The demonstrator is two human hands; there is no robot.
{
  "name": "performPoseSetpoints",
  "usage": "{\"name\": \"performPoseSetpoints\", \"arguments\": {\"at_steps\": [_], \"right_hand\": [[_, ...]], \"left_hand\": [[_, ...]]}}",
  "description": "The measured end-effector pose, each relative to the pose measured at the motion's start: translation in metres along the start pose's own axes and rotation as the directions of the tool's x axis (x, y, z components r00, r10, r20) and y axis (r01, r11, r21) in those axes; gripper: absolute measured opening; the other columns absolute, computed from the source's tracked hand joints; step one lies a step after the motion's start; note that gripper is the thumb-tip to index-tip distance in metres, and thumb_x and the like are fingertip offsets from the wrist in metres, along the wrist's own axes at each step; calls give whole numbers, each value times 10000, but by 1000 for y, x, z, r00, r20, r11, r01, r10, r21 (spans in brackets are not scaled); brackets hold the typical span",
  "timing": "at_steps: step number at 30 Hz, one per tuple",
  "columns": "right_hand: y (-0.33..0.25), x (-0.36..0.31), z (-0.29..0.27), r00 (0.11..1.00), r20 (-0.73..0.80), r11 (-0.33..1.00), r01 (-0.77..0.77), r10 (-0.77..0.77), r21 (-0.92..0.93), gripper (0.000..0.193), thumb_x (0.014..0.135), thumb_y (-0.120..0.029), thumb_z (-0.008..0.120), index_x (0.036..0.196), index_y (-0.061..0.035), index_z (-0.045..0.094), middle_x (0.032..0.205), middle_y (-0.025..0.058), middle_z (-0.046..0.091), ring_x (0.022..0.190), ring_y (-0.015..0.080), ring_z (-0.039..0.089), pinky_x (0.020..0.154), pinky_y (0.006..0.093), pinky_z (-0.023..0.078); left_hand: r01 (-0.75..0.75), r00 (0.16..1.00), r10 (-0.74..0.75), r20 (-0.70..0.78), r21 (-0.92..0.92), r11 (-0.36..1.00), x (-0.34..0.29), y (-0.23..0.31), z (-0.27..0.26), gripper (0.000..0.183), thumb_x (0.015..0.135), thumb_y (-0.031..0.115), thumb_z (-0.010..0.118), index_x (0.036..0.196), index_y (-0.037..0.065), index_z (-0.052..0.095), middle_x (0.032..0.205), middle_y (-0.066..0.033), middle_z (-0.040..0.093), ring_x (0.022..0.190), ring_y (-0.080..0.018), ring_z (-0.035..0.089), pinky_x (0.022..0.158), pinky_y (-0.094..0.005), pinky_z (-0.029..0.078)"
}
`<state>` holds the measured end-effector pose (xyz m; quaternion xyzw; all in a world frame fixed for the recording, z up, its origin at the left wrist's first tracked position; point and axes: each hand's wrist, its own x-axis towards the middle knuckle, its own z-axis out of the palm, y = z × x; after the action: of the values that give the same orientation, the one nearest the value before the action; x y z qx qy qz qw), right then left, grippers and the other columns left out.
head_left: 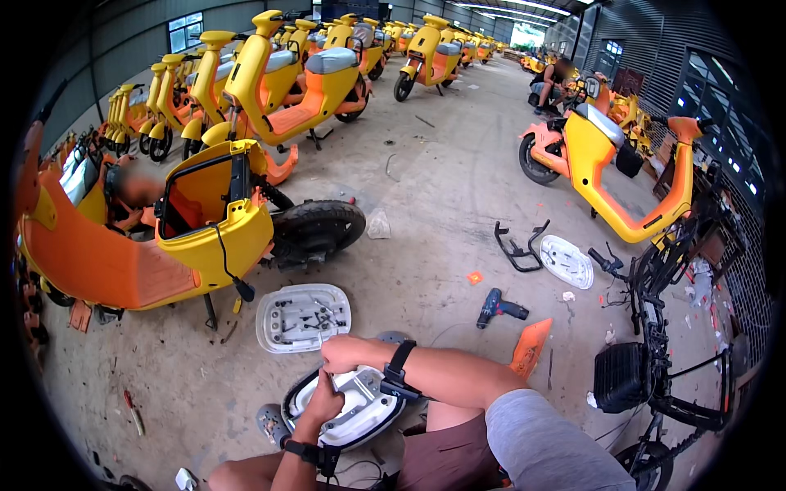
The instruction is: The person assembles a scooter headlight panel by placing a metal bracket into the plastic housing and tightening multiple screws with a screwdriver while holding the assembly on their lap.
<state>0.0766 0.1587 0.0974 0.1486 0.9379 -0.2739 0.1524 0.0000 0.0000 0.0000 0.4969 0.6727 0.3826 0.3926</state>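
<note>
A white plastic shell with a black rim, which looks like an upturned scooter seat (357, 416), lies on the floor between my feet. My left hand (325, 401) is over its left part, fingers curled and one finger or thumb pointing up toward the other hand. My right hand (345, 353) is closed above the shell's far edge, almost touching the left. Whatever is between the fingers is hidden or too small to make out. Just beyond, a white tray-like shell (264, 321) holds several small metal parts and bolts.
A cordless drill (494, 308) and an orange panel (532, 347) lie to the right. Farther off are a black rack (524, 258) and another white shell (566, 262). A partly stripped yellow scooter (217, 245) stands left, a bare black frame (651, 327) right. Two people are nearby.
</note>
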Motion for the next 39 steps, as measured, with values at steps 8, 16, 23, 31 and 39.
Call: {"name": "performPoseSetpoints", "arguments": {"at_steps": [8, 16, 23, 31, 39], "right_hand": [[13, 10, 12, 998, -53, 999, 29, -30, -16, 247, 774, -259, 650, 813, -35, 746, 832, 225, 696, 838, 396, 673, 750, 486, 533], [19, 11, 18, 996, -65, 998, 62, -64, -24, 252, 765, -256, 649, 796, -25, 743, 813, 231, 691, 826, 401, 673, 753, 487, 534], [18, 12, 21, 995, -85, 998, 58, -60, -23, 249, 762, -254, 651, 784, -24, 745, 806, 231, 692, 822, 395, 675, 756, 491, 535], [19, 12, 19, 996, -66, 998, 58, -59, -23, 264, 768, -262, 646, 778, -17, 746, 791, 226, 692, 819, 397, 675, 759, 489, 536], [15, 12, 20, 996, -67, 998, 53, -55, -40, 271, 767, -262, 636, 751, -12, 742, 763, 223, 687, 804, 390, 675, 754, 485, 538]], "left_hand": [[-37, 999, 37, 16, 13, 999, 3, -4, 1, 783, 714, -46, 534, 1432, -54, 224, 1152, -223, 560, 904, -251, 626, 706, -339, 537], [15, 1000, -15, 5, -55, 998, -1, 10, 3, 750, 726, -29, 555, 1419, -40, 269, 1102, -217, 584, 809, -228, 638, 647, -334, 535], [21, 999, -23, -26, -70, 997, 0, 1, 5, 751, 726, -23, 566, 1423, -29, 289, 1146, -189, 581, 836, -209, 630, 662, -337, 535], [92, 996, -92, 12, -100, 991, 0, 7, 3, 698, 745, -25, 578, 1391, -22, 315, 1075, -163, 578, 751, -192, 617, 604, -318, 517], [166, 985, -163, 55, -60, 984, -6, 21, -2, 671, 773, 13, 527, 1393, 38, 272, 854, -196, 626, 601, -257, 640, 553, -368, 524]]}}
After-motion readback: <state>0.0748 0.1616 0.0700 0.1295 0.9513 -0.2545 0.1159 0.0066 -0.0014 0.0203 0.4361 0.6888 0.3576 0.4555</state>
